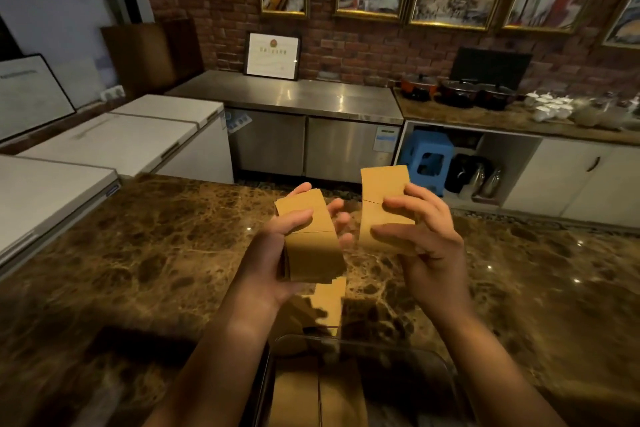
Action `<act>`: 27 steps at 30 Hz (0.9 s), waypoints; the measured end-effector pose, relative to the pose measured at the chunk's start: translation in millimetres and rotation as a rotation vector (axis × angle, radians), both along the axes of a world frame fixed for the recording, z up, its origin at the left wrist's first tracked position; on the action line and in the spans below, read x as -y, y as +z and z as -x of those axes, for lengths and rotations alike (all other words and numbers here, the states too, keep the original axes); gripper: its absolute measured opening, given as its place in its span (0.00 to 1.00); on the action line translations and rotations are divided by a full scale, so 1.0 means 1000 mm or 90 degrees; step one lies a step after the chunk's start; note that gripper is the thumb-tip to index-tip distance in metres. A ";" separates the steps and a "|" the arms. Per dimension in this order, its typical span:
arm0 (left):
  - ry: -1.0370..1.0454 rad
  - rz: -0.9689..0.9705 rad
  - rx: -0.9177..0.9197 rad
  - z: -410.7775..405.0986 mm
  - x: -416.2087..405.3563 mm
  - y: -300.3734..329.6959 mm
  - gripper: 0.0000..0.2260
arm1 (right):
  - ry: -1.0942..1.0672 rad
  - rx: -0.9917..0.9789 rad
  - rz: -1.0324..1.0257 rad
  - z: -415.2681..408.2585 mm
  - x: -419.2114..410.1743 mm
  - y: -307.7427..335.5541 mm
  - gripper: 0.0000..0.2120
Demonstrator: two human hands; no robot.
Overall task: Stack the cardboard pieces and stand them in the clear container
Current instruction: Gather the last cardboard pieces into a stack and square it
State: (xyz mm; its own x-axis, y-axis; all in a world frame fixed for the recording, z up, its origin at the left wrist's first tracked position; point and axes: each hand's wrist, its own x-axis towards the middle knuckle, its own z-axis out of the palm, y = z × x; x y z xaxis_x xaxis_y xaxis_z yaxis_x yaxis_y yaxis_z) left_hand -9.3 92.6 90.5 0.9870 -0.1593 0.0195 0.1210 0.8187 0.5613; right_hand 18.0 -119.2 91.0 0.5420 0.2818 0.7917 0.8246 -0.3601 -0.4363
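Both hands grip cardboard above a marble counter (138, 253). Left hand (273, 253) curls round a stack (311, 246); right hand (426, 243) pinches a single piece (382, 198) just beside it. Nearer the viewer sits a clear container (446, 374) with cardboard (318, 392) standing inside.

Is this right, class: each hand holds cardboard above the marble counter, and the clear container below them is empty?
Not quite. The head view shows the clear container already holding cardboard pieces. The rest stands: the left hand grips a cardboard stack, the right hand a second piece, above the marble counter.
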 end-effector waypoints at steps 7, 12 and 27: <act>0.014 -0.093 -0.010 -0.005 0.008 0.005 0.25 | 0.011 0.071 -0.012 0.005 -0.007 0.003 0.11; 0.019 -0.187 -0.022 -0.004 0.006 -0.002 0.25 | 0.125 -0.057 0.163 0.016 -0.030 -0.013 0.21; 0.137 -0.079 -0.268 0.008 -0.069 -0.112 0.20 | -0.213 -0.820 0.388 -0.043 -0.071 -0.087 0.17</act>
